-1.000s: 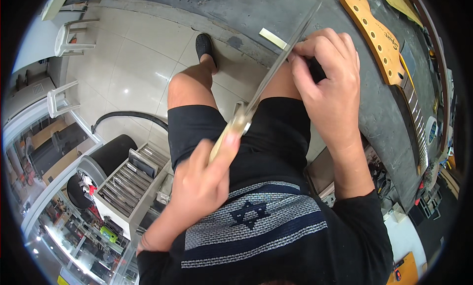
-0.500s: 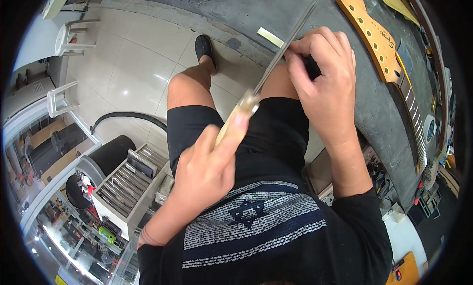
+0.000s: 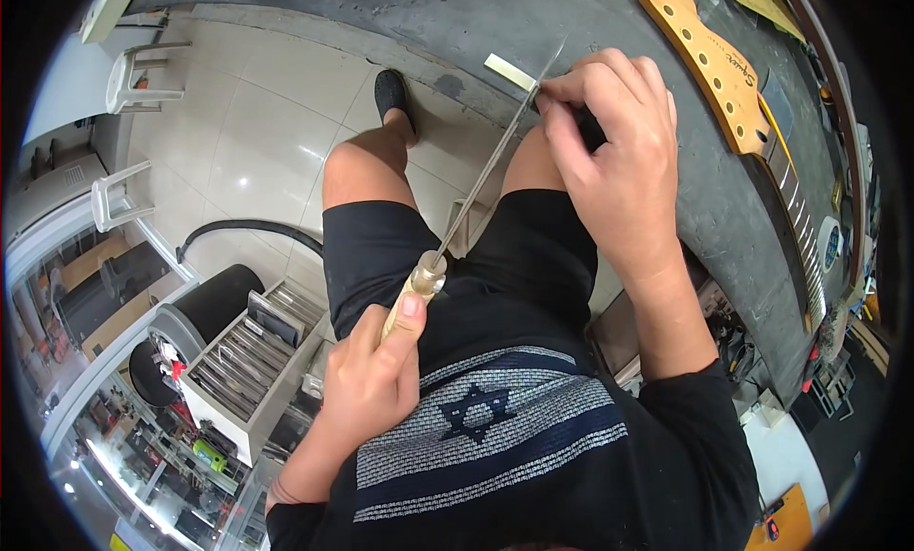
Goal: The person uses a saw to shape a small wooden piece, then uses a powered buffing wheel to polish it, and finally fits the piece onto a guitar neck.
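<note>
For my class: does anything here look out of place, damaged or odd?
Nothing looks spilled. Most noticeable is the guitar neck, lying on the grey bench with no body or tuning pegs showing. A dark patch also marks the bench's edge; stain or wear, I cannot tell. The pale-handled tool in the left hand looks straight.

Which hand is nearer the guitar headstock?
Right. The right hand is left of the guitar headstock, apart from it; the left hand is farther away, lower left, gripping a wooden handle.
</note>
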Demonstrator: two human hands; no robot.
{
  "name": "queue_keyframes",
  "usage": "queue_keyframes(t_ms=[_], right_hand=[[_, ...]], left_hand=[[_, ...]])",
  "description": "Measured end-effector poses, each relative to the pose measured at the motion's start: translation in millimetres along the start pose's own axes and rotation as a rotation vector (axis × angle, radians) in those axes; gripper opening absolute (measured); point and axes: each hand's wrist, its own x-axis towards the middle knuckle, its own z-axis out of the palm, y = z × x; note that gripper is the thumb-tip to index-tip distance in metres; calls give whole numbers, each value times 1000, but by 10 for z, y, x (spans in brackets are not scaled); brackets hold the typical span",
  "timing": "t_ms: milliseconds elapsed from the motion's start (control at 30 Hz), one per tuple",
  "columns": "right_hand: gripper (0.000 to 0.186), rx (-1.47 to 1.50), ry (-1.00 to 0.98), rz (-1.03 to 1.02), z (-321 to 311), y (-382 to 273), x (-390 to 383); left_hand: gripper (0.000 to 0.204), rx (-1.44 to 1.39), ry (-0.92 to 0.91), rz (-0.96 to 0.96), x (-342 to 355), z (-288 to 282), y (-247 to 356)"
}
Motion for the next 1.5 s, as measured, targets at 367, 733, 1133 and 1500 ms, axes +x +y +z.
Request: queue_keyframes(t_ms=[367, 733, 1133, 1500], right_hand=[[10, -13, -13, 2, -13, -6, 9], [11, 6, -8, -9, -10, -2, 2], [11, -4, -14, -17, -1, 0, 8], [9, 3, -15, -12, -13, -10, 12]], left_hand=[[66, -24, -25, 37, 120, 40, -43], [66, -21, -47, -34, 157, -20, 35], [65, -39, 4, 6, 441, 68, 53], [60, -84, 86, 19, 574, 164, 52]])
